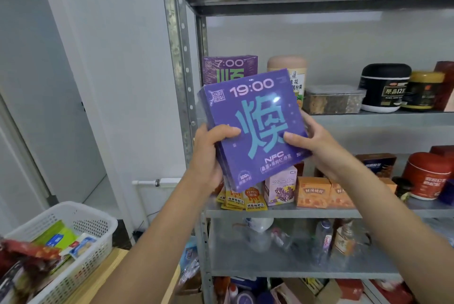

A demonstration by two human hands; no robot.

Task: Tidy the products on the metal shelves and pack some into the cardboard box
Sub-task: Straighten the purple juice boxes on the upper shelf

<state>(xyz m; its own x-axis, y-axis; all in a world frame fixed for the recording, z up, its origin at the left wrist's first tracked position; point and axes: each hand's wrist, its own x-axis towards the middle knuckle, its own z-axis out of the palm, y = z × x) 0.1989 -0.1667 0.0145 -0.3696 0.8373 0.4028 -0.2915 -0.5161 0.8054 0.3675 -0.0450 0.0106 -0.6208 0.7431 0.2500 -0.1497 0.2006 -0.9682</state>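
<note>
Bare forearms (157,242) raised, left grip (211,154) and right grip (317,146) clasping from opposite sides, thumbs (229,133) in front

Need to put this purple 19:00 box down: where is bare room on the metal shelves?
Roomiest for the purple 19:00 box looks the front of the bottle shelf, bare before the bottles. The middle shelf is crowded: sachets, orange boxes, red tin. By the 7:00 box, only a narrow front strip before the clear container, with open headroom over it.
</note>
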